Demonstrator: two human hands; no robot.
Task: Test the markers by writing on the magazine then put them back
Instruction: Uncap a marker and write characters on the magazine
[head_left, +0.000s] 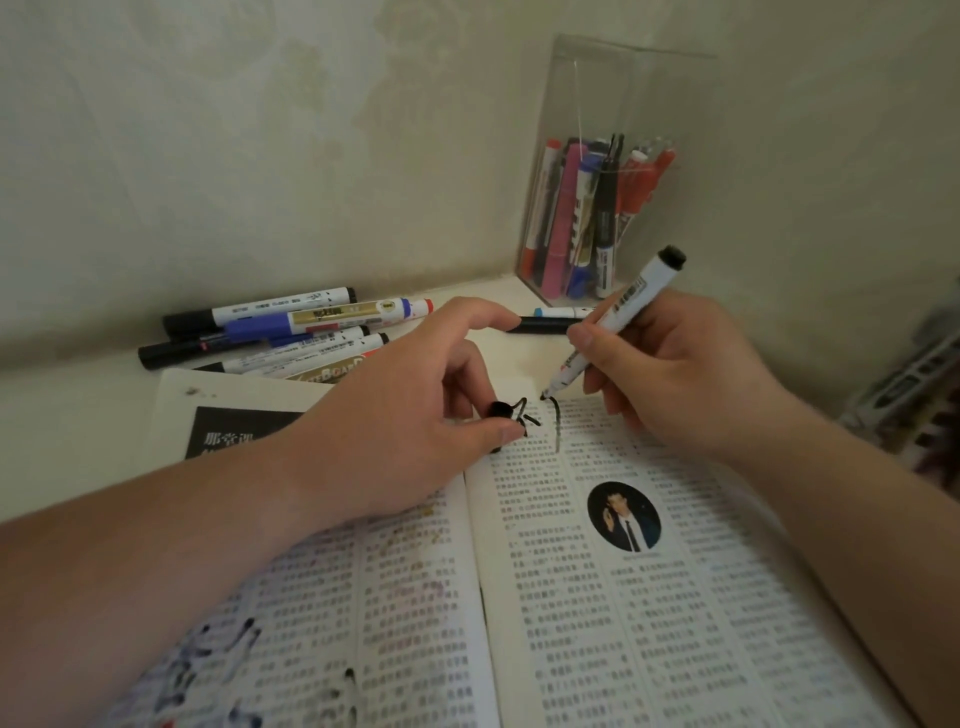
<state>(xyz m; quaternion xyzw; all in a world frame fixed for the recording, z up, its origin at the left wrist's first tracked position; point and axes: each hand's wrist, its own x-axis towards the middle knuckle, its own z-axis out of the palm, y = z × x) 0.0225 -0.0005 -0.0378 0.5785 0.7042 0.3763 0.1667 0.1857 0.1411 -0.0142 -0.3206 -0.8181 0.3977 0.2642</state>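
Right hand fingers curled round a white marker, tip touching the magazine at the top of its right page, beside black strokes. Left hand across the left page, pinching a black cap near the fold. Beyond the magazine's top edge, loose markers piled on the tabletop, one reading "Board". Past its top right corner, a clear box of more markers. White Chinese headline partly covered by the left wrist.
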